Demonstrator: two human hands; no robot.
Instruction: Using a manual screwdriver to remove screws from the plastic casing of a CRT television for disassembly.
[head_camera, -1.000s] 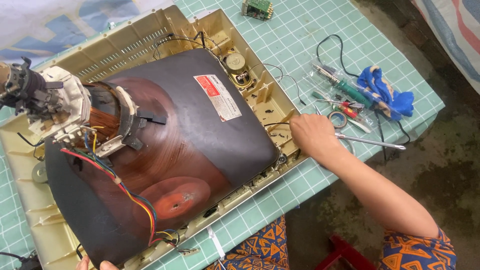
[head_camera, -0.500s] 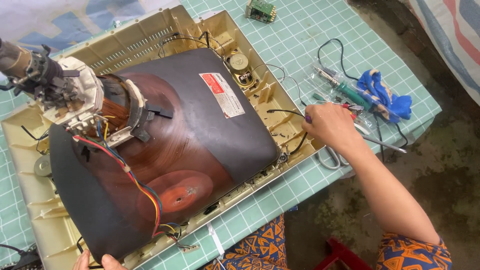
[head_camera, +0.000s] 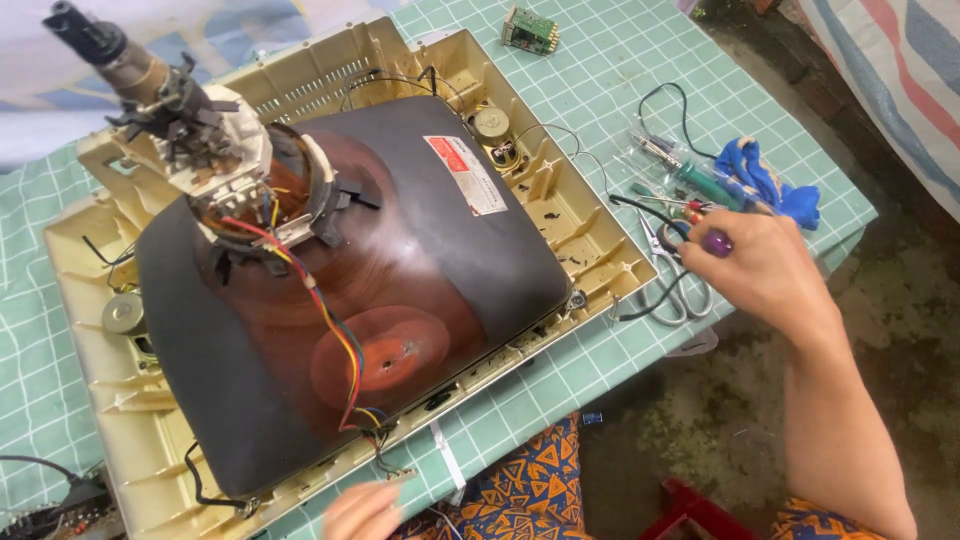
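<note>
Left hand (head_camera: 362, 510) cut off by bottom edge; grip unclear.

Sticker: a rectangular white paper label with a red band at its upper end (head_camera: 466, 174) is lying slantwise on the dark picture tube's back, upper right.
Screen: the dark grey glass picture tube (head_camera: 450, 265) is sitting face down in the beige plastic housing (head_camera: 590, 235), its viewing face hidden.

Right hand (head_camera: 765, 275) at right of frame, over scissors (head_camera: 672, 268) and screwdrivers (head_camera: 700, 183) on checked surface (head_camera: 600, 60). Left hand (head_camera: 362, 510) at bottom edge, touching cream casing (head_camera: 590, 235) around picture tube (head_camera: 400, 290).
</note>
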